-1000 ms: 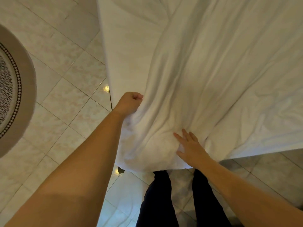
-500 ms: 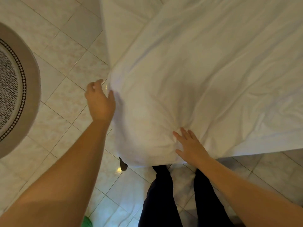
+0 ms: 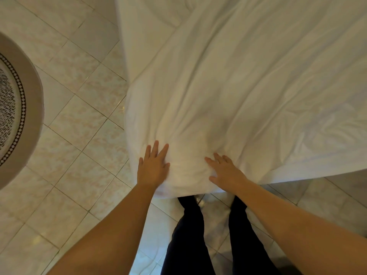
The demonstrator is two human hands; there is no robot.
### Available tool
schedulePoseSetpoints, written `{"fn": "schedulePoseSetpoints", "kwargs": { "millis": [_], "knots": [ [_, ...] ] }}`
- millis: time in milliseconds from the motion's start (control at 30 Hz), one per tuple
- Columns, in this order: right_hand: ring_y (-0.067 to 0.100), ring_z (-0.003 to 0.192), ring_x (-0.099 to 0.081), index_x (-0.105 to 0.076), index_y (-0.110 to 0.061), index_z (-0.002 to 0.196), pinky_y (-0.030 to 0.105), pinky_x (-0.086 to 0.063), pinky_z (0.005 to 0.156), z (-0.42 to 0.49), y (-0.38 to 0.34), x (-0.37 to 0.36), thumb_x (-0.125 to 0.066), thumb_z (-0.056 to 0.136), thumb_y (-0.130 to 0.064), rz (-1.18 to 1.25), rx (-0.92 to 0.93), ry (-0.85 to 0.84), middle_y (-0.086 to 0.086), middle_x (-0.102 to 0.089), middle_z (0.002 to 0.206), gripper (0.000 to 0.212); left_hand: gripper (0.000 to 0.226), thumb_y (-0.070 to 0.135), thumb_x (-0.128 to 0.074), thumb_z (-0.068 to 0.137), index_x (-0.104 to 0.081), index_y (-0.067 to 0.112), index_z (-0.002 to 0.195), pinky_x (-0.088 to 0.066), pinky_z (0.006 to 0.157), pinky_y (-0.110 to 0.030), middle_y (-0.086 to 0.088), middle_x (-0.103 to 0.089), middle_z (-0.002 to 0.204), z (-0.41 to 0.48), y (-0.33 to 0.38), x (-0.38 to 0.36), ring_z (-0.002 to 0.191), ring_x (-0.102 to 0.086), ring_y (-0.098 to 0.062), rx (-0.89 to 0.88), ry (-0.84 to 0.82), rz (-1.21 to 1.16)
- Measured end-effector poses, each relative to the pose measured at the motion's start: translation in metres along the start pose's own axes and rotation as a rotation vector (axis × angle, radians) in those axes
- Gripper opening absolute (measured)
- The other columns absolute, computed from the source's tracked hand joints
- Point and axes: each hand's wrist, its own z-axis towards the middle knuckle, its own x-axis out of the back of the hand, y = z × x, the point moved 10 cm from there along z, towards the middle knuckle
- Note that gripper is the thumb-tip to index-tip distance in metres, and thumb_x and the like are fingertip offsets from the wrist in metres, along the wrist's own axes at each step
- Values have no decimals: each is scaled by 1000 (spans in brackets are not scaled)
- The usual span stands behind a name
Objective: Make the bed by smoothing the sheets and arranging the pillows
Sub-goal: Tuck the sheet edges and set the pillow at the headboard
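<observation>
A white sheet (image 3: 238,86) covers the bed and hangs over its near corner, with long creases running up to the right. My left hand (image 3: 153,167) lies flat on the left side of that corner, fingers straight and spread. My right hand (image 3: 225,170) presses flat on the corner's right side, fingers pointing up-left. A bunch of small wrinkles sits between the two hands. No pillow is in view.
Pale tiled floor (image 3: 79,126) lies to the left and below the bed. A round patterned rug (image 3: 17,112) sits at the left edge. My dark-trousered legs (image 3: 188,235) stand right against the bed corner.
My left hand let go of the sheet's edge, swung out to the left, then came down flat on the corner. The sheet now lies spread over the corner. My right hand barely moved.
</observation>
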Motion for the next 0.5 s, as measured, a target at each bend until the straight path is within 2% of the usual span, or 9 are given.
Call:
{"fn": "schedulePoseSetpoints", "kwargs": {
  "millis": [100,167,233,400,500],
  "knots": [
    [27,152,-10,-18,-31,161,49,-34,116,-23,5,19,-53,101,-36,64,-21,74,0,-15,167,69,57,32,-49,104,-31,34,158,-31,119,-53,1,-15,170,-7,-1,7,155,-19,-29,72,-70,-98],
    [26,151,-14,-23,-30,159,48,-38,114,-44,9,34,-53,101,-35,77,-26,120,0,-21,165,65,51,29,-52,102,-45,24,152,-39,115,-44,-6,-41,160,-15,5,17,143,-42,-30,129,-79,-192],
    [25,149,-17,-25,-30,158,47,-40,112,-64,16,52,-53,101,-36,73,-23,169,1,-25,163,64,49,29,-52,101,-48,20,149,-43,110,-41,-9,-54,147,-28,22,30,133,-52,-30,128,-59,-205],
    [22,150,-19,-26,-29,159,43,-42,112,-118,47,97,-55,100,-38,96,-55,297,2,-28,163,66,54,35,-48,105,-37,25,156,-43,110,-46,-10,-45,152,-69,92,67,137,-44,-32,50,-5,-105],
    [22,151,-18,-24,-29,159,42,-37,115,-152,74,123,-55,100,-39,135,-76,355,2,-25,165,67,55,36,-46,106,-33,29,159,-42,111,-46,-8,-38,158,-87,141,85,142,-38,-30,3,43,-82]
  ]
}}
